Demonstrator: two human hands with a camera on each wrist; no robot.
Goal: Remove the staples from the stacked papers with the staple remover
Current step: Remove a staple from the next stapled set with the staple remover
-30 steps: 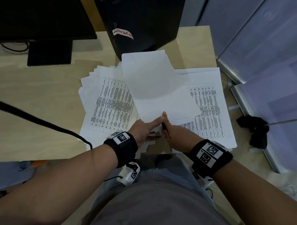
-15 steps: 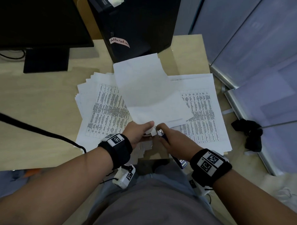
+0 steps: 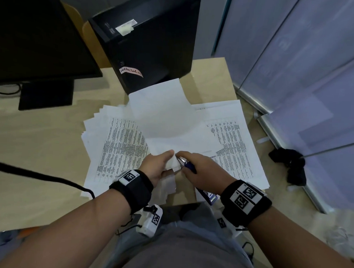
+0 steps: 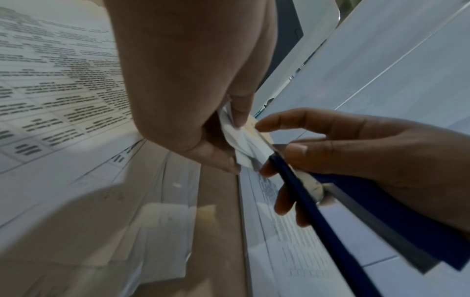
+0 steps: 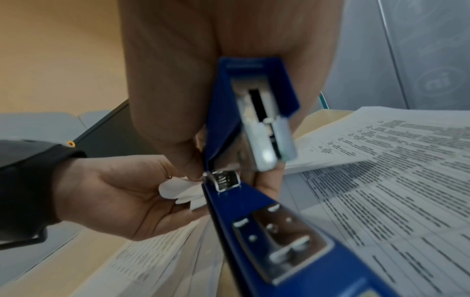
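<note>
A stapled stack of white papers (image 3: 168,121) lies curled on the desk, its near corner (image 3: 172,163) raised. My left hand (image 3: 165,162) pinches that corner between thumb and fingers; the left wrist view shows the corner (image 4: 244,144) fanned out. My right hand (image 3: 194,159) grips a blue staple remover (image 3: 189,166), whose metal tip touches the corner. In the right wrist view the blue staple remover (image 5: 254,201) meets the corner (image 5: 183,191), held by my left hand (image 5: 114,197). The staple itself is hidden.
Printed sheets (image 3: 119,148) spread to the left and more printed sheets (image 3: 238,148) to the right. A black computer tower (image 3: 151,44) and a monitor (image 3: 35,34) stand behind. A black cable (image 3: 40,176) crosses the desk at left. A small blue item (image 3: 209,196) sits at the desk's near edge.
My left hand went from lying flat on the paper to pinching its corner and raising it. The right hand brought the remover's tip to that corner.
</note>
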